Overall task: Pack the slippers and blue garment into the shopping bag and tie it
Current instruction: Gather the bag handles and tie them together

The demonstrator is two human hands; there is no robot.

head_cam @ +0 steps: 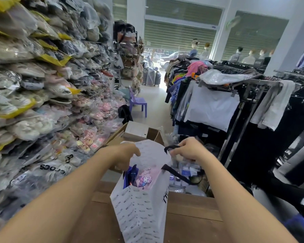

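White shopping bag (140, 214), grey print; black handles (175, 172); pink slippers (145, 178).

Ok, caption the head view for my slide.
Both hands hold open a white shopping bag on a wooden counter, blue garment and pink slippers inside.

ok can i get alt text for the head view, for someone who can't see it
A white shopping bag stands open on a wooden counter, with a blue garment and pink slippers inside. The left hand holds its rim and the right hand grips a black handle, in a packed clothing shop.
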